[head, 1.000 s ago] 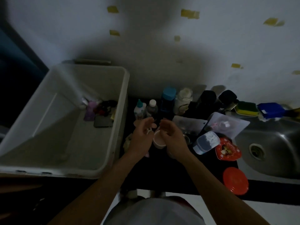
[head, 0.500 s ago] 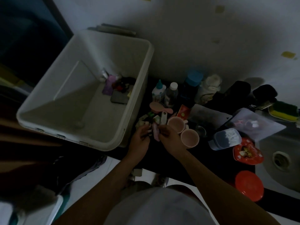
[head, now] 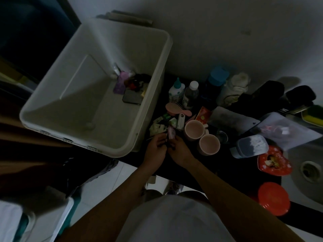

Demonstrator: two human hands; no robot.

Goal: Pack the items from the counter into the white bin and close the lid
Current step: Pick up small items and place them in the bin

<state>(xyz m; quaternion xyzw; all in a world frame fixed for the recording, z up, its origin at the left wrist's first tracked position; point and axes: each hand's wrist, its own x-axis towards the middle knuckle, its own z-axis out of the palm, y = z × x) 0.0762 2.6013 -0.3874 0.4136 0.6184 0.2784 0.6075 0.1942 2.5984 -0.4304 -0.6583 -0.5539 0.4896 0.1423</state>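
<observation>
Left hand (head: 155,151) and right hand (head: 180,152) pinch a small pink item (head: 171,133) with curled fingers at the front edge of the surface (head: 209,163), beside the open white bin (head: 78,102); a fumble in the gloom could drop it floorward.

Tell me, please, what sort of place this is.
Most likely a home kitchen: a steel sink with a drain, a yellow-green dish sponge beside it, and pink mugs on the dark counter.
</observation>
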